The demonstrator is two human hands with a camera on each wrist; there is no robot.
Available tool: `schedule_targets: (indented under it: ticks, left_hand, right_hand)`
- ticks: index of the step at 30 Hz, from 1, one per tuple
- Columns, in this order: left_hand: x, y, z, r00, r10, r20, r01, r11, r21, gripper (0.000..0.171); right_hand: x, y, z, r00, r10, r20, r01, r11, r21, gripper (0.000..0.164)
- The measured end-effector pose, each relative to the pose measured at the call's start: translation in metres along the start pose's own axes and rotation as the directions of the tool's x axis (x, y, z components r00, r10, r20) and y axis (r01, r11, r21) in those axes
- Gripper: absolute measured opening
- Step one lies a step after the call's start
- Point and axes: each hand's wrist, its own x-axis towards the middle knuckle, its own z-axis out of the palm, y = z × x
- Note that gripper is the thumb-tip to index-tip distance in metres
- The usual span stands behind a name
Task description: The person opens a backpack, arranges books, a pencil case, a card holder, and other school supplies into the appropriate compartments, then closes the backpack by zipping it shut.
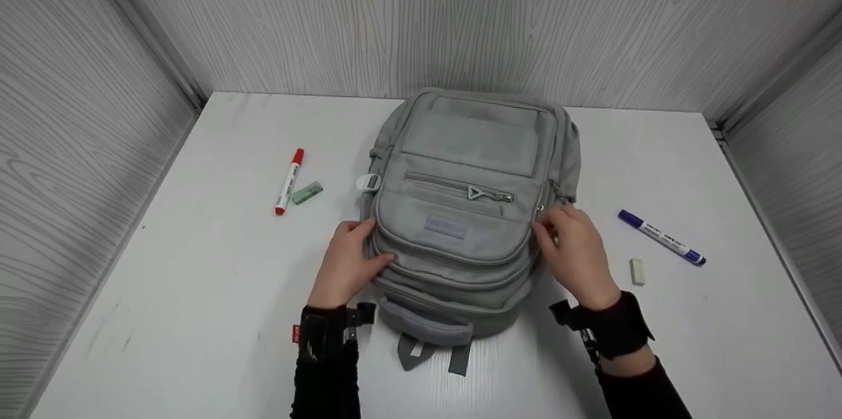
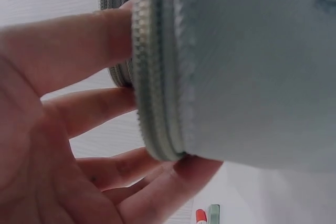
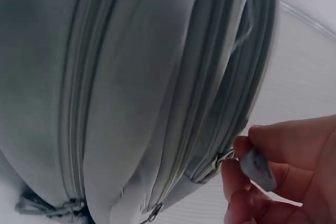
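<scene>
A grey backpack (image 1: 470, 143) lies front side up, its carry handle (image 1: 427, 325) towards me. My left hand (image 1: 345, 264) grips its left edge near the top, thumb on the front and fingers along the side. In the left wrist view these fingers reach around a zippered rim (image 2: 152, 77). At the right side my right hand (image 1: 579, 251) pinches a grey zipper pull (image 3: 257, 169) between thumb and fingers. The pull hangs from a metal slider on the rearmost zipper seen in the right wrist view. On the front pocket is another zipper pull (image 1: 490, 194).
Left of the backpack lie a red marker (image 1: 289, 182) and a green eraser (image 1: 307, 193). To the right are a blue marker (image 1: 661, 237) and a whitish eraser (image 1: 637, 271). Grey wood-grain panels (image 1: 447, 18) enclose the white table (image 1: 197, 261) at the back and sides.
</scene>
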Motion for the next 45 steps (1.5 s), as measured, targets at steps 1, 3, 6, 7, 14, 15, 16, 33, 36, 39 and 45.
schedule_targets:
  ticks: [1, 3, 6, 7, 14, 15, 16, 33, 36, 39, 45]
  left_hand:
    - [0.0, 0.001, 0.0, 1.0, 0.002, 0.002, -0.002, 1.0, 0.003, 0.068]
    - [0.001, 0.003, -0.001, 1.0, -0.005, 0.004, 0.005, 1.0, 0.0, 0.069]
    - [0.0, 0.007, 0.004, 1.0, 0.0, -0.009, 0.0, 1.0, 0.011, 0.07]
    - [0.0, 0.009, 0.006, 1.0, 0.007, -0.016, -0.006, 1.0, 0.023, 0.07]
    - [0.0, 0.016, 0.017, 0.993, 0.057, -0.108, -0.044, 0.992, 0.119, 0.055]
    - [0.0, 0.017, 0.018, 0.991, 0.058, -0.117, -0.043, 0.991, 0.127, 0.054]
    - [0.0, 0.017, 0.018, 0.991, 0.058, -0.122, -0.042, 0.99, 0.135, 0.054]
    - [0.0, 0.016, 0.018, 0.994, 0.02, -0.11, -0.007, 0.993, 0.116, 0.055]
    - [0.0, 0.015, 0.019, 0.993, 0.027, -0.114, -0.013, 0.992, 0.124, 0.053]
    - [0.001, 0.015, 0.021, 0.991, 0.041, -0.124, -0.025, 0.991, 0.13, 0.052]
    - [0.001, 0.015, 0.022, 0.988, 0.061, -0.142, -0.039, 0.988, 0.151, 0.051]
  right_hand:
    - [-0.003, -0.003, 0.001, 1.0, 0.004, -0.005, -0.004, 1.0, -0.011, 0.009]
    - [-0.01, -0.011, 0.003, 1.0, 0.011, -0.017, -0.012, 0.999, -0.033, 0.01]
    - [-0.023, -0.02, 0.005, 0.998, 0.022, -0.062, -0.026, 0.997, -0.066, 0.011]
    - [-0.027, -0.024, 0.006, 0.997, 0.021, -0.079, -0.027, 0.997, -0.076, 0.011]
    - [-0.045, -0.053, 0.018, 0.992, -0.045, -0.119, 0.026, 0.987, -0.156, 0.017]
    - [-0.046, -0.057, 0.02, 0.992, -0.049, -0.119, 0.029, 0.986, -0.166, 0.018]
    - [-0.047, -0.06, 0.022, 0.991, -0.053, -0.123, 0.031, 0.984, -0.175, 0.018]
    - [-0.043, -0.05, -0.003, 0.978, 0.051, 0.204, -0.018, 0.986, -0.163, 0.023]
    - [-0.047, -0.054, 0.003, 0.987, -0.019, 0.16, 0.055, 0.973, -0.223, 0.02]
    - [-0.05, -0.059, 0.017, 0.991, -0.12, 0.061, 0.133, 0.947, -0.291, 0.016]
    - [-0.05, -0.063, 0.029, 0.992, -0.126, 0.001, 0.121, 0.958, -0.26, 0.013]
